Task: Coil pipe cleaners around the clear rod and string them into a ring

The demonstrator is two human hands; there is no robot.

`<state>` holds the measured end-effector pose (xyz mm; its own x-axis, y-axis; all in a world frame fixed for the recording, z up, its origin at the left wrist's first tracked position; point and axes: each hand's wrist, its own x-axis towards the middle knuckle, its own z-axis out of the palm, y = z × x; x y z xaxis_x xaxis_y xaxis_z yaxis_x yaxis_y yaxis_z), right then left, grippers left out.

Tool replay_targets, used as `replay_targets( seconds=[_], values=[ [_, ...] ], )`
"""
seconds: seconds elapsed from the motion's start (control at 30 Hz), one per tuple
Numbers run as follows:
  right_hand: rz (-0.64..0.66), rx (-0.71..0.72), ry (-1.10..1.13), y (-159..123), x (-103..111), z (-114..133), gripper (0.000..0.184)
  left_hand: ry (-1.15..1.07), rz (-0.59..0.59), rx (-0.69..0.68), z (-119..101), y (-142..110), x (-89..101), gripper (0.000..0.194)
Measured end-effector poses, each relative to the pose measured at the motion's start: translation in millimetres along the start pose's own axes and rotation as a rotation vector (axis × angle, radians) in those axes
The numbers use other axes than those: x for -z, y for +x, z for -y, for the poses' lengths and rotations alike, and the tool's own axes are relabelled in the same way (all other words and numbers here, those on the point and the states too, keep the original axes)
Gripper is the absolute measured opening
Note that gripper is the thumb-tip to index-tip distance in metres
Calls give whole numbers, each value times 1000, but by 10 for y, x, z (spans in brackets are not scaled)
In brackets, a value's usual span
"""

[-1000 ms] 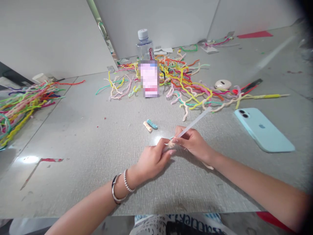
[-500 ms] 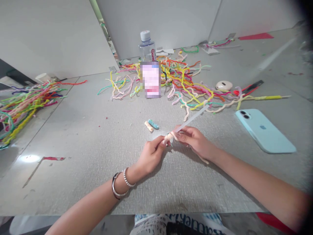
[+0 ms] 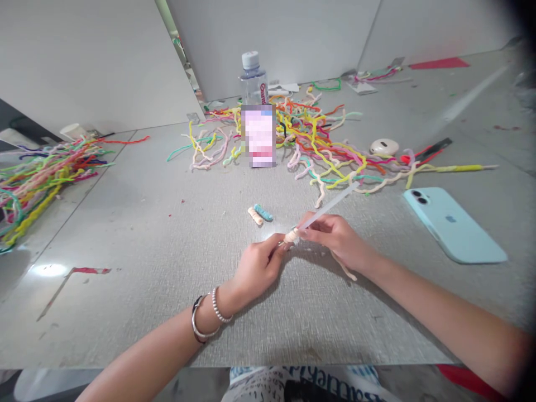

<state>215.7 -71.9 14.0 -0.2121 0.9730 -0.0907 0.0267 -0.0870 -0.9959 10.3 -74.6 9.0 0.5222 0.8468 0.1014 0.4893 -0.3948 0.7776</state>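
Head view: strip (image 3: 330,205) in right hand (image 3: 337,235), Apple logo (image 3: 451,219) on phone (image 3: 464,240)

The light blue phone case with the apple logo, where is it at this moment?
In the head view, the light blue phone case lies on the table on the right side, beyond the right forearm and nearer than the white oval case.

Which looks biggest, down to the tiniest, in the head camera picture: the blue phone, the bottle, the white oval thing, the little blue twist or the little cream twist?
1. Blue phone
2. Bottle, partly hidden
3. White oval thing
4. Little blue twist and little cream twist: too alike
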Motion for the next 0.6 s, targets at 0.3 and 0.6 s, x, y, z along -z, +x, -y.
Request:
replay_targets(
  seconds=[0.3, 0.6],
  values=[
    [73, 6, -202, 0, -29, 40, 23, 89, 78, -23, -8, -23, 3, 28],
    [77, -5, -60, -3, -9, 70, 28, -136, 40, 41, -11, 37, 26, 42]
  ],
)
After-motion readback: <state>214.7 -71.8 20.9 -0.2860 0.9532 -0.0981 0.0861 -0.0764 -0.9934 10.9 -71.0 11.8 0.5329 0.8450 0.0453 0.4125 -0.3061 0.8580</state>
